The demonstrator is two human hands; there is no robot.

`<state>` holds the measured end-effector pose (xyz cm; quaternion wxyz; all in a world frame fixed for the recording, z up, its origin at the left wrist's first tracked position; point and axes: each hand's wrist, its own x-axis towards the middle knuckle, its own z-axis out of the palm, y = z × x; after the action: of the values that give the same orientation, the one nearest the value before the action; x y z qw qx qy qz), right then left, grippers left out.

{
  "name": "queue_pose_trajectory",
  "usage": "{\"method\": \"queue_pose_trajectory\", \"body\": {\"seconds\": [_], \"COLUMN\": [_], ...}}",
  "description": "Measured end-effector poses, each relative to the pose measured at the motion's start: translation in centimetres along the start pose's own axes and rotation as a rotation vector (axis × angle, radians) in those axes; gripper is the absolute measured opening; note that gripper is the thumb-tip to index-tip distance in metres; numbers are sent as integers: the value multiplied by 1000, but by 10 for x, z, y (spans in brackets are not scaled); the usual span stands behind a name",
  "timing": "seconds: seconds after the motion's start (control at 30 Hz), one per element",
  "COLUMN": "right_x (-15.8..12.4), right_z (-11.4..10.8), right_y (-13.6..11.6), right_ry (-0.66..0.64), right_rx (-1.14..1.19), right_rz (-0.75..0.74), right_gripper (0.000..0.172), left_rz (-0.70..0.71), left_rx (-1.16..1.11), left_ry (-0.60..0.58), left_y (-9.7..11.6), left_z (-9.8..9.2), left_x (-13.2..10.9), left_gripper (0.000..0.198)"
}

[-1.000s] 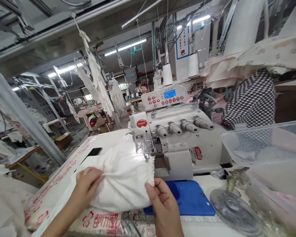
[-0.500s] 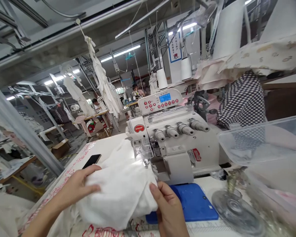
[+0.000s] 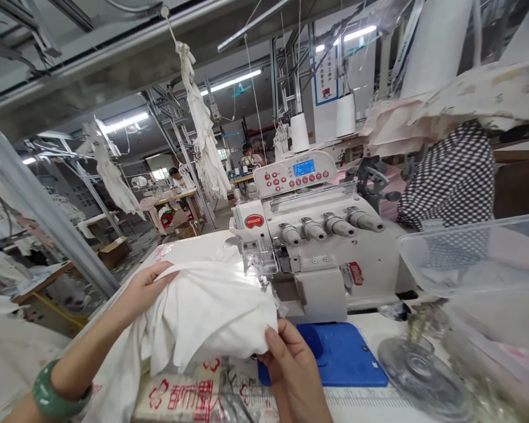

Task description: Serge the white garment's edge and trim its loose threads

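White fabric (image 3: 211, 311) lies bunched over the front of a white overlock sewing machine (image 3: 326, 252), its far edge by the lit presser foot (image 3: 263, 283). My left hand (image 3: 147, 288) pinches the fabric's upper left part and holds it raised. With thumb and fingers, my right hand (image 3: 291, 364) grips the right corner of the cloth, just below the needle area. From the left hand the cloth drapes down past the table's front edge. A green bangle (image 3: 55, 393) circles my left wrist.
A blue plate (image 3: 339, 355) sits right of my right hand. Beside it are a clear round dish (image 3: 423, 370) and a clear plastic bin (image 3: 467, 258). Printed covering (image 3: 180, 393) and a ruler strip (image 3: 357, 396) run along the front. People work at machines farther back.
My left hand has lifted the fabric's left part up and leftward, and now it hangs in folds. The phone is hidden now. My right hand keeps its corner.
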<state>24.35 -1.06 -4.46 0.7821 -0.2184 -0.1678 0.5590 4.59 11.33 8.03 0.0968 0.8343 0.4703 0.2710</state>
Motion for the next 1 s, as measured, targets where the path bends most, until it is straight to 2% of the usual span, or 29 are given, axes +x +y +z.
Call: {"method": "queue_pose_trajectory", "body": {"seconds": [0.07,0.13,0.17,0.2,0.27,0.3,0.37,0.43,0.47,0.53,0.57,0.63,0.7,0.77,0.83,0.9,1.0], "right_x": [1,0,0,0,-1,-1,-1,-2,-2,-2,-2,-2,-2,-2,-3,-4,-6], "right_z": [-1,-1,0,1,3,3,5,8,9,10,11,12,11,10,9,9,10], "right_y": [1,-1,-2,-4,-8,-9,-10,-10,-9,-8,-7,-5,-4,-4,-5,-8,-13], "right_ry": [-27,-76,-98,-108,-92,-73,-41,-40,-42,-32,-24,-17,-17,-10,28,94,190], "right_rx": [-8,14,39,67,112,130,153,162,166,183,195,221,229,189,101,26,-2], "right_rz": [-10,23,40,47,39,31,38,71,86,113,123,122,83,26,-24,-53,-18], "right_gripper": [34,31,30,29,27,26,27,26,25,25,25,23,24,30,33,35,38], "left_rz": [102,230,284,334,385,389,385,365,338,256,210,92,-94,-301,-419,-428,-333], "left_rx": [235,430,481,520,558,532,408,257,199,125,93,-18,-244,-524,-721,-763,-632], "left_ry": [164,359,364,321,198,169,157,99,23,-101,-121,-63,28,91,99,88,25], "left_y": [9,18,19,17,4,-7,-28,-42,-45,-41,-35,-20,-3,13,25,31,28], "left_z": [7,25,37,48,65,68,58,31,14,-21,-35,-51,-50,-37,-22,-10,-3], "left_x": [-16,-46,-62,-78,-99,-104,-101,-85,-75,-56,-48,-36,-29,-25,-20,-16,-11], "left_gripper": [41,41,43,47,28,19,20,24,25,23,22,21,26,35,46,53,48]}}
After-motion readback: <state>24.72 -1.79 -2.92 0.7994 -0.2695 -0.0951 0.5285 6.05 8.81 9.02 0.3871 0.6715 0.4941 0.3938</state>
